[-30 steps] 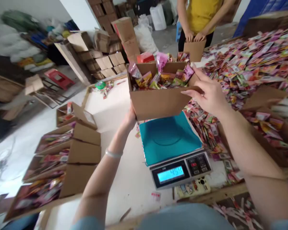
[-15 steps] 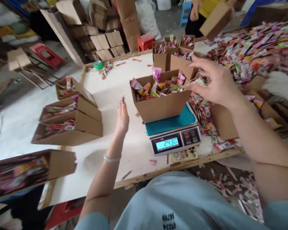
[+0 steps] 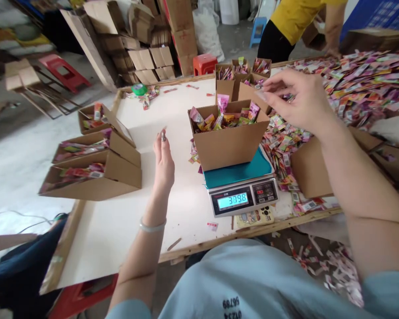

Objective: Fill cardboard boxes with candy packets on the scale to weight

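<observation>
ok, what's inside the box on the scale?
Jumbled packets, pink, yellow and green; a pink packet sticks up above the rim. Anything deeper can't be seen: the upper packets and the front wall of the box cover it.

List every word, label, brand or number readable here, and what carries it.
"56789": light-blue fabric shirt, upside down.
"01234": same shirt, below that in the picture, upside down at the bottom edge.
"3", then blurred digits: lit blue display of the silver-and-black digital scale.
Too small or blurred to read: the scale's red brand marking, its black keypad, the small pink-and-white paper label, the multicoloured shiny packets.
</observation>
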`<action>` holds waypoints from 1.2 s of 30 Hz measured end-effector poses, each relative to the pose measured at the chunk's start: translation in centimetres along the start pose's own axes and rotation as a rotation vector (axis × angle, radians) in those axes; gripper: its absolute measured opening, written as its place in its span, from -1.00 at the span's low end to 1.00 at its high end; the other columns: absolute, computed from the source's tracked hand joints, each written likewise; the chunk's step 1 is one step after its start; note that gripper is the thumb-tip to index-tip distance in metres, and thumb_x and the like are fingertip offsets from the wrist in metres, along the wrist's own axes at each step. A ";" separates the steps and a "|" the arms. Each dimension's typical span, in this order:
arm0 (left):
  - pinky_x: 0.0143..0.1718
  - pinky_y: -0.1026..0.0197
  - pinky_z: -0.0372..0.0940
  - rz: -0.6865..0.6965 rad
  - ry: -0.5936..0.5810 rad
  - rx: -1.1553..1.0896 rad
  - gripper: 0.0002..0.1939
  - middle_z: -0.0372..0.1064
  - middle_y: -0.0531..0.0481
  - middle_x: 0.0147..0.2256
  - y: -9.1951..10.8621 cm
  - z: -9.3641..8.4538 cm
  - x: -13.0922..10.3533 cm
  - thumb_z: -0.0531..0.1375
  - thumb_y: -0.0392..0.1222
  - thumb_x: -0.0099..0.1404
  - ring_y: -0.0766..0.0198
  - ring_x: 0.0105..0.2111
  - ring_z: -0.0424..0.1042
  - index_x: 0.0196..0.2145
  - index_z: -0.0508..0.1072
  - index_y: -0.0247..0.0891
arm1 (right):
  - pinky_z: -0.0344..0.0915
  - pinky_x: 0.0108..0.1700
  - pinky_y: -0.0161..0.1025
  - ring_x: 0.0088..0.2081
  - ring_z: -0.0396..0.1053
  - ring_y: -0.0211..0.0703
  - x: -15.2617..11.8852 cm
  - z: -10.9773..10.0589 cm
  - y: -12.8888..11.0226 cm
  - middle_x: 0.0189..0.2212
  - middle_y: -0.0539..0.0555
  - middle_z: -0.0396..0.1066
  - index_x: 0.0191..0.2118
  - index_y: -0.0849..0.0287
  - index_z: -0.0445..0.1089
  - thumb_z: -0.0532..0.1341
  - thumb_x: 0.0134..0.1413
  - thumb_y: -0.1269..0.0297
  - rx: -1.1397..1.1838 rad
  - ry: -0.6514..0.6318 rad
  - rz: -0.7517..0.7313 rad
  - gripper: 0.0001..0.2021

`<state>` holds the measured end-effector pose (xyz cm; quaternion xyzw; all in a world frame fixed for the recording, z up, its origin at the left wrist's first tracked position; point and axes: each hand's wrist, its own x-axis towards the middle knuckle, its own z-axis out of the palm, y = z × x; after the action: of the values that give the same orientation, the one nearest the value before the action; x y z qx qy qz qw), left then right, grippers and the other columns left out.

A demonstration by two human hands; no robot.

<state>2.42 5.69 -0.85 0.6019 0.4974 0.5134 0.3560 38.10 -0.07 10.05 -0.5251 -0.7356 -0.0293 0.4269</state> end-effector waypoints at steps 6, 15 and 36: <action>0.60 -0.22 -0.12 0.012 -0.043 -0.047 -0.35 0.09 -0.10 0.52 0.9 1.6 -0.2 0.02 0.33 0.56 -0.04 0.59 -0.05 0.43 0.31 0.01 | 0.57 -0.05 -0.12 -0.28 0.51 -0.18 2.5 0.5 0.0 -0.28 0.04 0.60 -0.21 0.04 0.49 0.33 0.27 -0.25 -0.003 -0.048 0.092 -0.58; 0.60 -0.10 -0.04 0.005 -0.001 0.021 -0.33 0.05 -0.08 0.54 -2.4 -1.0 -2.1 0.05 0.38 0.51 0.02 0.61 -0.09 0.42 0.31 0.06 | 0.56 -0.10 0.06 -0.27 0.58 0.16 -13.4 -1.0 7.0 -0.31 0.26 0.59 -0.12 0.19 0.53 0.48 -0.17 0.37 -0.412 -0.509 0.583 -0.61; 0.51 -0.08 0.21 0.001 0.142 0.016 -0.35 0.03 -0.03 0.56 -1.4 -1.2 -3.9 0.02 0.37 0.52 0.03 0.58 0.03 0.43 0.27 0.14 | 0.51 0.12 0.09 -0.10 0.62 -0.02 -1.5 -7.8 -1.3 -0.14 0.02 0.65 0.06 -0.11 0.64 0.16 0.43 -0.06 -0.452 0.018 0.031 -0.64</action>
<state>1.01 2.22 -2.95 0.5671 0.5250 0.5511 0.3149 41.89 -5.57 14.53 -0.6184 -0.6982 -0.1913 0.3056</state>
